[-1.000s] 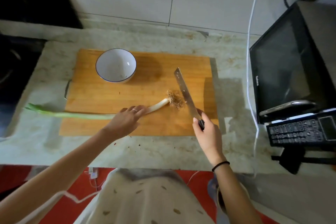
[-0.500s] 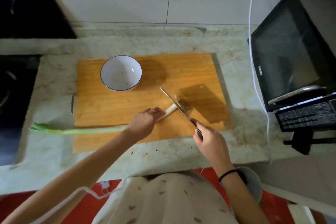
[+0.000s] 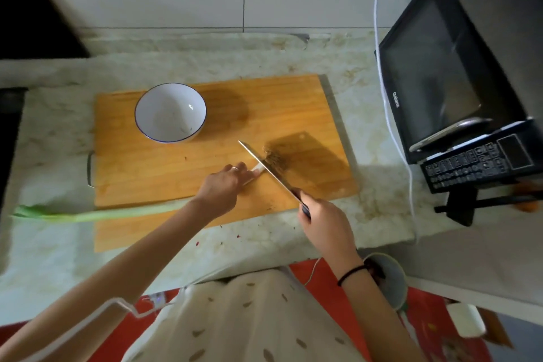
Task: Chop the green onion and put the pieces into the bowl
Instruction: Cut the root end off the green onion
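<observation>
A long green onion (image 3: 97, 214) lies across the wooden cutting board (image 3: 164, 176), its leaves hanging past the board's left edge. My left hand (image 3: 224, 185) curls over the white stalk near the root end and holds it down. My right hand (image 3: 324, 222) grips the dark handle of a cleaver (image 3: 266, 167), whose blade stands edge-down on the stalk just left of the brown roots (image 3: 274, 157). A white bowl with a blue rim (image 3: 170, 112) sits at the board's back left, holding only a few specks.
A black microwave (image 3: 458, 88) stands on the counter to the right, with a white cable (image 3: 382, 73) hanging beside it. A dark stove area (image 3: 8, 132) borders the left edge. The marble counter (image 3: 361, 114) surrounds the board.
The cleaver swung from lying flat beside the roots to standing on the stalk at the root end. My left hand slid right along the stalk toward the blade.
</observation>
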Tool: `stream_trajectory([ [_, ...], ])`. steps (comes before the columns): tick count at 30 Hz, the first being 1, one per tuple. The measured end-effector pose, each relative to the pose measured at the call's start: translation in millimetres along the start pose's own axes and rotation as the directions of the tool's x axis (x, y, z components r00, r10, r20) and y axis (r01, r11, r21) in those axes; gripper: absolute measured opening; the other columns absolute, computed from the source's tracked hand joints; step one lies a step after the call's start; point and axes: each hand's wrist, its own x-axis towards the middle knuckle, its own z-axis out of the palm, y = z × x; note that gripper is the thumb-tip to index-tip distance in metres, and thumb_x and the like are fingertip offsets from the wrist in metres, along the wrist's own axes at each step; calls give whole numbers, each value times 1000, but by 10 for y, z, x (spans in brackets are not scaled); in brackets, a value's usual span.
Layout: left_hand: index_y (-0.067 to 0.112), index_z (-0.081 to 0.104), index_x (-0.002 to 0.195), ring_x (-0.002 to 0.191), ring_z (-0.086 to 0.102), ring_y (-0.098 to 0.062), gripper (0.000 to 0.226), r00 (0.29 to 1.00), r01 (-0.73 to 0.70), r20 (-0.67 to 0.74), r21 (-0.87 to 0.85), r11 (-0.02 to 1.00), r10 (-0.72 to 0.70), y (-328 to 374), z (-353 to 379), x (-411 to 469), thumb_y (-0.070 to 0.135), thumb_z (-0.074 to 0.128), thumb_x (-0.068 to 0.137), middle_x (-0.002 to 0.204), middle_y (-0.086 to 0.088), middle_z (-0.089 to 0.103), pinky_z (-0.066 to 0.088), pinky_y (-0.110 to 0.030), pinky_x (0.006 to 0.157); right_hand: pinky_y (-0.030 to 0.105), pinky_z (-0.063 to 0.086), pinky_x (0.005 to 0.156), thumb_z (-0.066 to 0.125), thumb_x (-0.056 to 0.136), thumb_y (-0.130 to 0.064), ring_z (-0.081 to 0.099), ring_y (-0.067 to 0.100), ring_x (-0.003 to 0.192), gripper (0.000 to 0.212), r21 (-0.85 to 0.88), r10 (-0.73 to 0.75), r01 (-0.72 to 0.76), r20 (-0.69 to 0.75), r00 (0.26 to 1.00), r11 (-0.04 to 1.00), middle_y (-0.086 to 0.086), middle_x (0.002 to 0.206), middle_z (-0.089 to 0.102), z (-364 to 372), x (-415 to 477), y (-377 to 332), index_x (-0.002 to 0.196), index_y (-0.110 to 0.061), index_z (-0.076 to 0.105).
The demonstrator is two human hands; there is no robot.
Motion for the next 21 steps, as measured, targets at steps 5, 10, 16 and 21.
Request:
stream_trajectory([
  [5, 29, 45, 134, 110, 49, -22, 45, 994, 44, -97, -27, 999, -46, 116, -8, -4, 10, 47, 93, 129, -2, 51, 53, -40, 71, 24, 29, 51, 52, 88, -20, 56, 21, 60, 41, 2, -53, 53, 1, 999, 999, 2, 65, 53, -33, -2, 76, 129, -23, 55],
  [10, 24, 56, 125, 110, 52, -22, 38, 983, 86, -158, -47, 995, -92, 241, -41, 11, 7, 49, 91, 128, -1, 53, 54, -39, 66, 24, 32, 49, 55, 87, -19, 57, 21, 57, 38, -2, -89, 89, -9, 996, 996, 4, 64, 57, -22, 0, 95, 125, -20, 57],
  [16, 26, 58, 120, 97, 58, -22, 39, 973, 112, -204, 20, 994, -106, 270, -21, 16, 4, 47, 89, 116, 0, 59, 53, -34, 58, 25, 34, 50, 54, 88, -20, 58, 21, 59, 37, 24, -92, 92, 2, 996, 995, 3, 65, 57, 10, -6, 123, 125, -20, 55],
  [21, 23, 55, 123, 89, 61, -23, 44, 969, 114, -225, 48, 992, -100, 294, -9, 4, 0, 48, 86, 111, -2, 62, 51, -30, 54, 25, 35, 50, 54, 87, -18, 60, 22, 60, 37, 22, -125, 125, -10, 992, 992, 5, 65, 61, -6, 19, 154, 123, -19, 55],
])
